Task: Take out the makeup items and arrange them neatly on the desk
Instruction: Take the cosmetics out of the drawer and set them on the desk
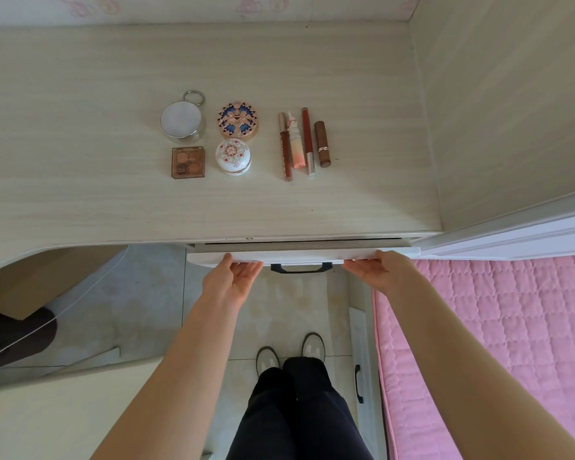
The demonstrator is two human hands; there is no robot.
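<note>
Makeup items lie in tidy groups on the pale wooden desk (pixel 80 144). A silver round compact (pixel 182 121) with a ring and a blue-patterned round compact (pixel 237 119) sit in back. A brown eyeshadow palette (pixel 188 162) and a white floral jar (pixel 233 157) sit in front. To the right, a lip pencil (pixel 284 146), a peach tube (pixel 295 144), a red pencil (pixel 307 141) and a brown lipstick (pixel 322 144) lie parallel. My left hand (pixel 233 280) and right hand (pixel 379 270) rest flat against the front of the white drawer (pixel 296 255), either side of its dark handle (pixel 301 268). The drawer is almost shut.
A pale side panel (pixel 512 111) walls the desk on the right. A pink quilted bed (pixel 495 343) lies at the lower right. My legs and shoes stand on tiled floor (pixel 279 310). A dark object (pixel 14 336) sits under the desk at the left.
</note>
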